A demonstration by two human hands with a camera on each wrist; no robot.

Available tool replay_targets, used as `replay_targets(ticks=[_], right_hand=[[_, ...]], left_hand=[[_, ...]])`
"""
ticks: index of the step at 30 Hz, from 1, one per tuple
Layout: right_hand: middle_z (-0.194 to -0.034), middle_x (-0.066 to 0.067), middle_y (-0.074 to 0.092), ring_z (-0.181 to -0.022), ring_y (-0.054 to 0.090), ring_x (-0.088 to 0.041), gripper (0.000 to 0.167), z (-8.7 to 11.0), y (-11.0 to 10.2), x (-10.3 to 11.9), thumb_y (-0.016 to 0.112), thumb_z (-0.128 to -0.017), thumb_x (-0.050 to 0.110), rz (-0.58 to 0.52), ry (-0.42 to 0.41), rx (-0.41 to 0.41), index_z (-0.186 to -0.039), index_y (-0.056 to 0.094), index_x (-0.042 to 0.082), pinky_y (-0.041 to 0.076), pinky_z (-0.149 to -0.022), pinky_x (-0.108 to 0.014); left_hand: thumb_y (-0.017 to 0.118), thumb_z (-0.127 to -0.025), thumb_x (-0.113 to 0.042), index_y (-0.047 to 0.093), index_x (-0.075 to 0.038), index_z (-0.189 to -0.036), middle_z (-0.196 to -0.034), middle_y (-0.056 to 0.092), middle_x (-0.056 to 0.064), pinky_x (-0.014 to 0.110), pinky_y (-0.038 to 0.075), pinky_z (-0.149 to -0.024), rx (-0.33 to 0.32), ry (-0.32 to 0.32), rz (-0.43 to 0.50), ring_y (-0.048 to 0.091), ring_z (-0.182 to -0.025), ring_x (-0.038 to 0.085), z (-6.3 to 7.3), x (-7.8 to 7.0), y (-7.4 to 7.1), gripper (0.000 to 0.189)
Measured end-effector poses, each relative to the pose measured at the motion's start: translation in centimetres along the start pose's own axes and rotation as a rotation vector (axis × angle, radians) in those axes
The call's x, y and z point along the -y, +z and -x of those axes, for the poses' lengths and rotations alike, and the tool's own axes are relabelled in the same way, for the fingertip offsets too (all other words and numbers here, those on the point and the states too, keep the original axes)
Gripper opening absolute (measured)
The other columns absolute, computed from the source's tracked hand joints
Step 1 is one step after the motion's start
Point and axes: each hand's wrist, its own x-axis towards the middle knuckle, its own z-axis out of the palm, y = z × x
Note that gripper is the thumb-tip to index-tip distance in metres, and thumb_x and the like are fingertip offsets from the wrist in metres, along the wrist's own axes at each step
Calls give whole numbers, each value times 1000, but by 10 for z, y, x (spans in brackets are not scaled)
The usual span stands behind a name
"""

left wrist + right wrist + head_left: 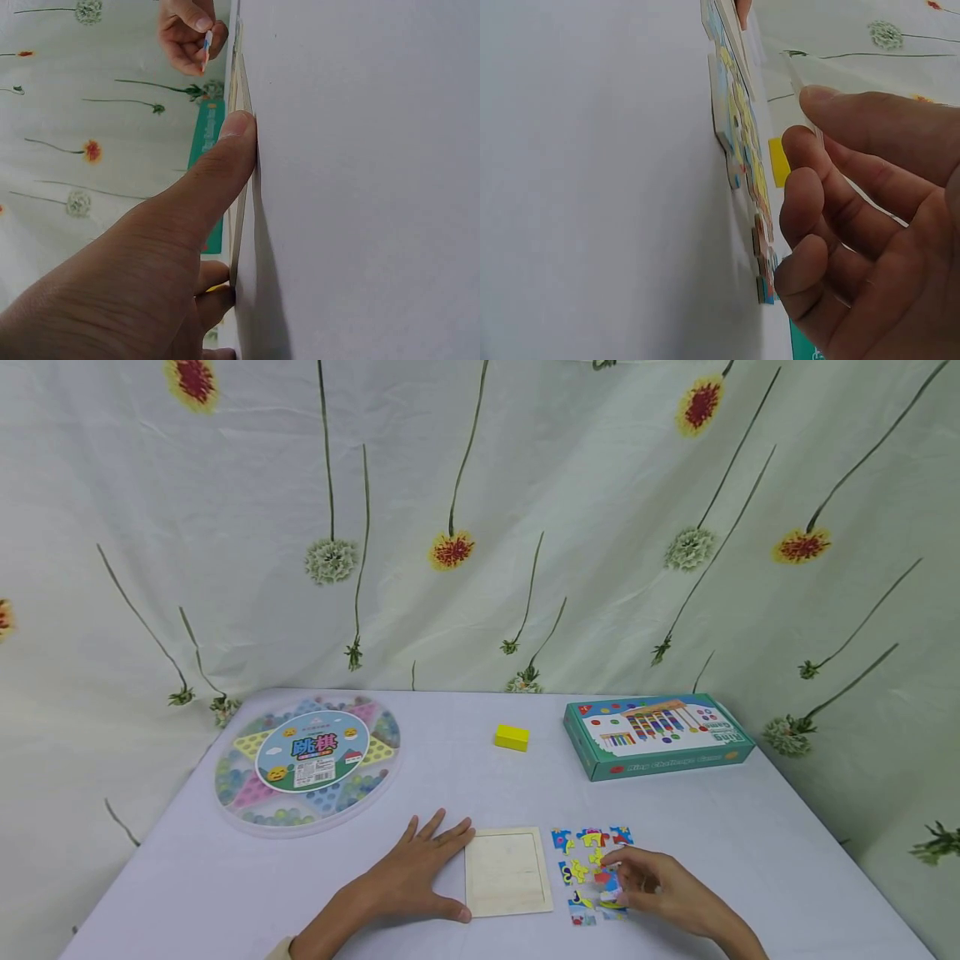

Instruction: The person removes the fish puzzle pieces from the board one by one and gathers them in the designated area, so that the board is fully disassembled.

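My left hand [408,878] lies with fingers spread beside a shallow, square wooden puzzle tray [507,871], thumb and fingertips touching its left edge. Nothing lies within the tray's frame. To its right, several colourful jigsaw pieces [577,870] are set out in loose rows on the table. Above these pieces, my right hand [663,889] pinches one puzzle piece [207,51] between thumb and forefinger, raised off the table. In the right wrist view the held piece shows edge-on, and its picture cannot be made out. Part of the loose pieces is hidden under the right hand.
A round, clear-lidded game box with marbles [311,760] lies at the back left. A yellow block [512,737] sits at the back middle. At the back right is a green game box [660,735]. Flowered cloth [480,485] hangs behind the white-covered table [225,902].
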Motion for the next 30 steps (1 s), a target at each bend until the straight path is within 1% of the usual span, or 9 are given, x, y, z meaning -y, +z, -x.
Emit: replay_targets(ticks=[6, 10, 15, 19, 25, 30], right_hand=[[-88, -2, 53, -73, 49, -7, 36, 6, -4, -7, 70, -87, 15, -39, 58, 1, -120, 60, 5, 42, -59, -19], [-91, -2, 56, -74, 49, -6, 38, 11, -7, -11, 70, -87, 15, -45, 58, -4, -121, 60, 3, 43, -59, -19], [-88, -1, 53, -74, 49, -4, 38, 17, -10, -15, 68, -88, 15, -52, 50, -5, -122, 59, 0, 42, -59, -19], [-87, -2, 52, -74, 49, -4, 39, 21, -12, -19, 67, -89, 15, -67, 71, 1, -123, 58, -1, 42, -59, -18], [-86, -3, 52, -74, 50, -8, 41, 27, -15, -23, 68, -89, 16, -73, 104, 11, -124, 58, -1, 44, -60, -19], [-84, -4, 53, -74, 51, -13, 38, 32, -18, -24, 67, -90, 18, -75, 155, 29, -123, 59, -1, 46, -62, -21]], left_hand=[[64, -68, -76, 32, -14, -150, -158, 26, 0, 62, 3, -114, -2, 2, 0, 9, -146, 37, 0, 0, 0, 108], [64, -68, -76, 32, -14, -150, -158, 26, 0, 62, 2, -114, -1, 2, -1, 9, -146, 37, -1, 0, 0, 108], [63, -68, -76, 31, -15, -151, -158, 25, 0, 62, 2, -114, 3, 3, -6, 9, -146, 37, -1, 1, 0, 108], [62, -68, -77, 31, -15, -151, -158, 25, 0, 62, 2, -115, 5, 2, -7, 9, -146, 37, 0, 1, 0, 108], [62, -68, -77, 31, -14, -151, -158, 26, 0, 63, 2, -114, 6, 4, -4, 9, -146, 37, 0, 1, 0, 108], [62, -68, -77, 31, -14, -151, -158, 26, 0, 63, 2, -114, 4, 7, -6, 9, -146, 38, 0, 1, 0, 108]])
